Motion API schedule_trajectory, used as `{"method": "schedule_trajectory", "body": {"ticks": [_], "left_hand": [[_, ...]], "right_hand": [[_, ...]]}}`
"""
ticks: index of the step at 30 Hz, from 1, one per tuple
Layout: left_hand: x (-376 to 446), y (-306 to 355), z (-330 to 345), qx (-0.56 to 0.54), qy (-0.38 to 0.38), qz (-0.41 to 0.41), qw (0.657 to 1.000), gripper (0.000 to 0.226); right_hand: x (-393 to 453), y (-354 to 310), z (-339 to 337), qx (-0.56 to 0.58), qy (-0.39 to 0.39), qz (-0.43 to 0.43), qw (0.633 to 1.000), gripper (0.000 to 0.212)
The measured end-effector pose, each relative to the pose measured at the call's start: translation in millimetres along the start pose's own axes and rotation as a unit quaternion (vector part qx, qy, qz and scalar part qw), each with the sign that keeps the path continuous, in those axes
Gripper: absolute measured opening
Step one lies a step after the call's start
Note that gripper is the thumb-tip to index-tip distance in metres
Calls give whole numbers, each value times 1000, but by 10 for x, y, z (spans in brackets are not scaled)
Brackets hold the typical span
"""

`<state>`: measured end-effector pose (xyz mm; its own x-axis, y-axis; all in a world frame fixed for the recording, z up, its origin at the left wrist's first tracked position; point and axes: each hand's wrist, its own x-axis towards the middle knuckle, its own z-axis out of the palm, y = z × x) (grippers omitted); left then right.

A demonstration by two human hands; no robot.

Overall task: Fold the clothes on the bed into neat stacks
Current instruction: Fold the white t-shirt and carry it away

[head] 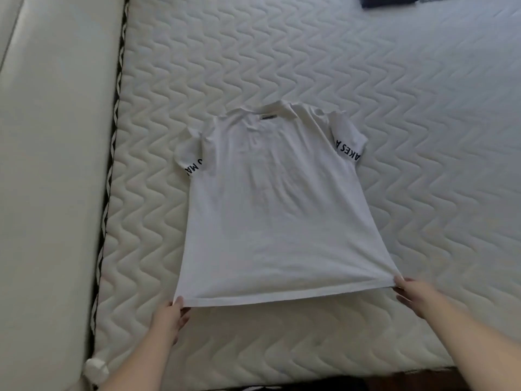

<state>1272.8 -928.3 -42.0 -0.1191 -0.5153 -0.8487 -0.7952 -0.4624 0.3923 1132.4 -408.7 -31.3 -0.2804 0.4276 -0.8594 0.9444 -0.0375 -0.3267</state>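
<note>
A white T-shirt (276,204) lies spread flat on the quilted mattress (394,108), collar away from me, with dark lettering on both short sleeves. My left hand (170,316) pinches the hem's near left corner. My right hand (414,294) pinches the hem's near right corner. The hem is pulled taut between the two hands and lifted slightly off the mattress.
A padded cream bed frame (56,165) runs along the left side. A dark folded garment (389,0) shows at the far top edge. The mattress's near edge lies just below my forearms.
</note>
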Motion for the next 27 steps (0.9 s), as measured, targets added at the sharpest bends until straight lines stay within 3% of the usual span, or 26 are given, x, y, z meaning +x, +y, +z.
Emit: {"method": "schedule_trajectory", "body": {"ticks": [5, 9, 14, 22, 27], "left_hand": [[125, -470, -108, 20, 9, 0, 1000, 22], [185, -746, -131, 27, 25, 2, 999, 7], [250, -1104, -236, 40, 49, -3, 998, 10], [222, -1858, -462, 149, 48, -28, 987, 30], [303, -1986, -564, 201, 68, -16, 977, 30]], "right_hand": [[246, 456, -86, -66, 8, -7, 998, 35], [355, 730, -149, -83, 20, -23, 996, 37], [485, 1062, -257, -125, 33, -26, 991, 38], [529, 1458, -476, -247, 102, -21, 963, 36], [535, 1604, -532, -346, 85, -14, 934, 34]]}}
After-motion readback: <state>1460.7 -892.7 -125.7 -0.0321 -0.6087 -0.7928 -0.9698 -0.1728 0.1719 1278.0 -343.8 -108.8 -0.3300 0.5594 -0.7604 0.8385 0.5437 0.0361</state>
